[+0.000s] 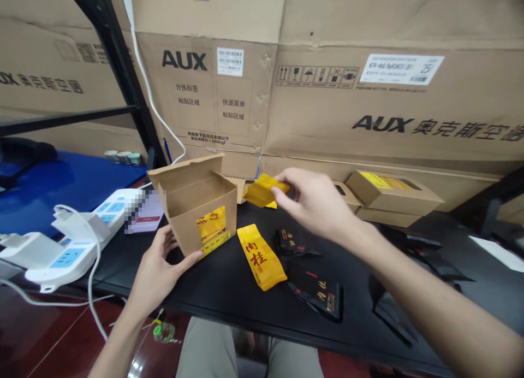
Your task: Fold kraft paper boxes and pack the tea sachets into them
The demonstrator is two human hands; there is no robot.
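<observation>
My left hand [164, 266] grips the lower part of an open brown cardboard box [182, 222], thumb on its front near the yellow label. The box is tilted, its lid flap raised, and yellow packets show through the front window. To the right of the box, my right hand [307, 198] pinches a yellow packet [262, 190] above the table. Another yellow packet [262, 258] with red characters lies flat in front of the box. Two black packets [319, 290] with gold characters rest beside it, under my right forearm.
Closed brown boxes [388, 195] are stacked at the back right. More black packets [393, 307] lie at the right. A white power strip [82, 241] with plugs and cables sits at the left, near a phone [147, 211]. Large AUX cartons [327, 110] stand behind the table.
</observation>
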